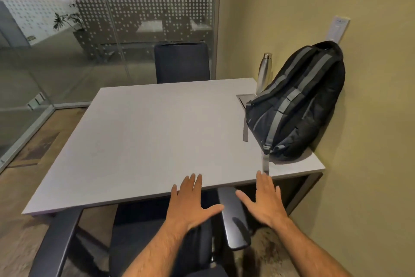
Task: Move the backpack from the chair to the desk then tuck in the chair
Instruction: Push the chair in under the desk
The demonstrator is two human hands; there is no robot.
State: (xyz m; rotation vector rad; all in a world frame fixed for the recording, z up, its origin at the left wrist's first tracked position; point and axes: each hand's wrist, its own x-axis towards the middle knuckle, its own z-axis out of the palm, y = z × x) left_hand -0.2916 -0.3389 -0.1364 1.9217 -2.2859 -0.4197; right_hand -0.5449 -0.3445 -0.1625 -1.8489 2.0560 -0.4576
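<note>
Two hands, left hand [190, 203] and right hand [262, 201], fingers spread wide above chair [233, 218]; backpack [298, 106] on desk [146, 133].

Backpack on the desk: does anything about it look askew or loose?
The backpack stands tilted against the wall beside a bottle. One grey strap trails loose across the desk to its near edge. Nothing looks spilled or damaged.

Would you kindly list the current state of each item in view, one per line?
Black backpack with grey straps: upright on the desk, leaning against the wall.
Steel bottle: upright, capped.
Black near chair: partly under the grey desk.
Left hand: open, fingers spread.
Right hand: open, empty.
</note>
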